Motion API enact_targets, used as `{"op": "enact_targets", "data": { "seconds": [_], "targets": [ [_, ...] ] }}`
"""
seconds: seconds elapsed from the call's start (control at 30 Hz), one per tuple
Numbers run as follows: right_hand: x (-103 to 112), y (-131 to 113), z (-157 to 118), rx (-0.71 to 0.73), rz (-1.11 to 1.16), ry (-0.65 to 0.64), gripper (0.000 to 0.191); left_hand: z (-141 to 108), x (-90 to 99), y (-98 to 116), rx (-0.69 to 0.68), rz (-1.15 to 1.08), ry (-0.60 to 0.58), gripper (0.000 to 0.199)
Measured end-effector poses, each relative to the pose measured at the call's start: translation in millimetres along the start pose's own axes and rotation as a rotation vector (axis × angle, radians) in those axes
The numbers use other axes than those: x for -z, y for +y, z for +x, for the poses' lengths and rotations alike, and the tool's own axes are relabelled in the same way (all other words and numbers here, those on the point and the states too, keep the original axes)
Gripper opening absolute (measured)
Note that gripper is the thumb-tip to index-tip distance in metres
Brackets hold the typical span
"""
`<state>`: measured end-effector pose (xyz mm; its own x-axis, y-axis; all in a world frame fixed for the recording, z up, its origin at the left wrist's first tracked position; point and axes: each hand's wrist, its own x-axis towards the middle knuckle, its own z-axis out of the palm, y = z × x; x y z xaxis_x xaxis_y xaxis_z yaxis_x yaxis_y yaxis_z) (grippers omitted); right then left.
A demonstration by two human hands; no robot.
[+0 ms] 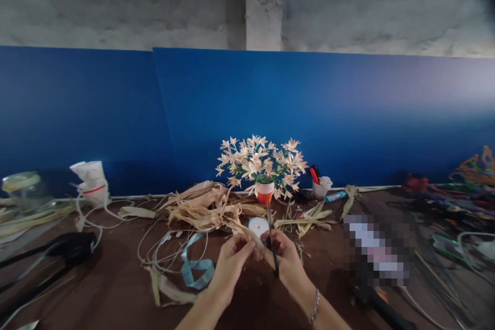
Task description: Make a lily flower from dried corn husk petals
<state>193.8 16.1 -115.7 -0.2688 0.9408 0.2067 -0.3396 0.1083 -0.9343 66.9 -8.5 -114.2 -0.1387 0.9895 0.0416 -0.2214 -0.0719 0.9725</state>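
As we hold both hands over the middle of the brown tabletop [116,289], our left hand [231,268] has a closed grip on a pale dried corn-husk strip [247,234], our right hand [286,260] on slim black scissors [273,252]

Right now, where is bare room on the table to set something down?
Brown tabletop lies bare between the black object and the thin white cord, and beside the right hand. It is crowded behind the left hand, around the dried tan husk pile.
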Motion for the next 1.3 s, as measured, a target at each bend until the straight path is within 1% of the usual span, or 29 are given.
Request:
{"op": "enact_targets", "data": {
  "seconds": [0.1, 0.17, 0.23, 0.37, 0.5, 0.57, 0.63, 0.73, 0.8, 0.9, 1.03, 1.13, 1.3],
  "targets": [
    [-2, -4, -2, -0.051, 0.073, 0.016, 0.033, -2, -0.9, 4, 0.028, -0.072, -0.008, 0.030],
    [-3, -7, -4, -0.060, 0.074, 0.008, 0.032, -3, -1.2, 6, 0.050, -0.117, -0.034, 0.031],
    [-4, -9, -5, -0.051, 0.044, 0.011, 0.032, -2, -0.8, 6, 0.072, -0.134, -0.055, 0.029],
    [-4, -6, -4, -0.031, 0.017, 0.005, 0.032, -2, -1.0, 4, 0.112, -0.117, -0.058, 0.026],
    [-2, -3, -1, -0.003, -0.019, -0.010, 0.033, -4, -3.7, 4, 0.106, -0.148, -0.084, 0.023],
    [-1, -4, -2, -0.022, -0.044, 0.003, 0.034, -4, -3.2, 5, 0.091, -0.182, -0.045, 0.023],
    [-1, -8, -4, -0.095, -0.082, -0.023, 0.033, -3, -0.5, 7, 0.069, -0.194, 0.035, 0.023],
    [-2, -14, -9, -0.248, -0.164, -0.153, 0.032, 0, 4.9, 9, 0.023, -0.197, 0.127, 0.024],
    [-4, -16, -12, -0.308, -0.204, -0.216, 0.034, 2, 7.0, 10, 0.015, -0.217, 0.142, 0.025],
    [-7, -16, -16, -0.323, -0.228, -0.254, 0.037, 3, 6.8, 11, 0.004, -0.222, 0.154, 0.026],
    [-7, -11, -16, -0.324, -0.232, -0.275, 0.039, 1, 4.6, 12, -0.038, -0.139, 0.198, 0.031],
    [-6, -4, -14, -0.301, -0.217, -0.296, 0.039, 0, 3.7, 12, -0.035, -0.091, 0.215, 0.031],
    [-4, 4, -13, -0.256, -0.204, -0.268, 0.040, -1, 3.1, 11, -0.019, -0.088, 0.200, 0.031]
  ]
}}
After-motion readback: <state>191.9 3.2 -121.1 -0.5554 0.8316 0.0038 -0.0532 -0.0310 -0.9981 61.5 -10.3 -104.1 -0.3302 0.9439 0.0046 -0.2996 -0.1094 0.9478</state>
